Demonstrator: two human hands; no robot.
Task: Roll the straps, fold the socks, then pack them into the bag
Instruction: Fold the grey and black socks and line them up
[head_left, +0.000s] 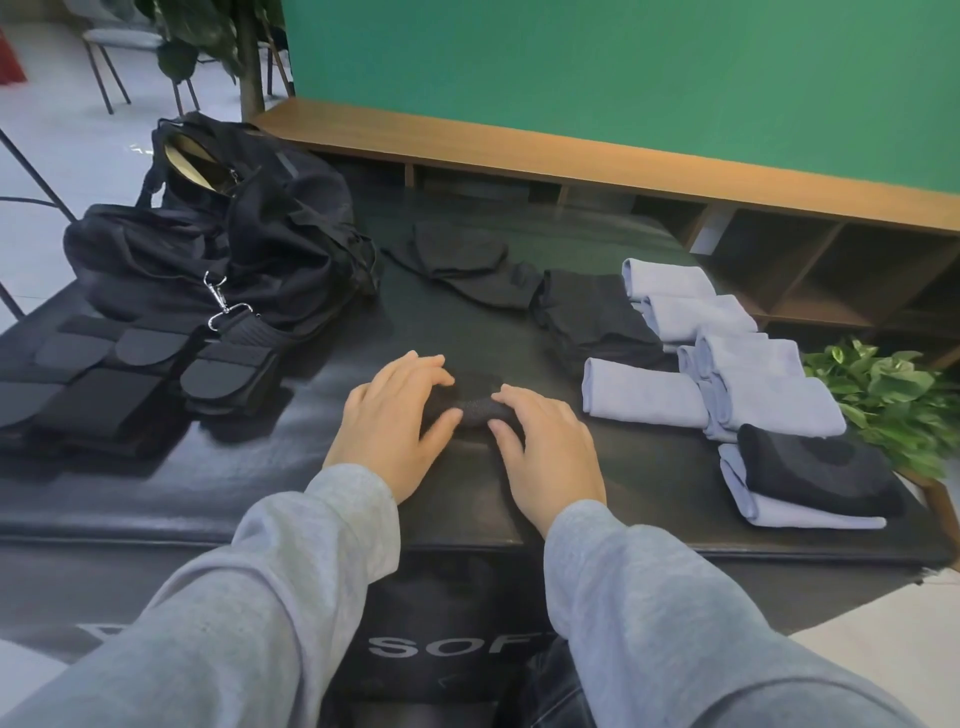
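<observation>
While both hands curl around a black sock (475, 408) at table centre, the left hand (389, 421) holds its left end and the right hand (545, 447) its right. Folded blue socks (727, 384) lie at three o'clock, rolled straps (119, 374) at nine, the open black bag (234, 239) at eleven.

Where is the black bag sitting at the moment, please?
In the head view, the black bag sits at the table's far left, behind the black straps and left of the unfolded black socks.
</observation>
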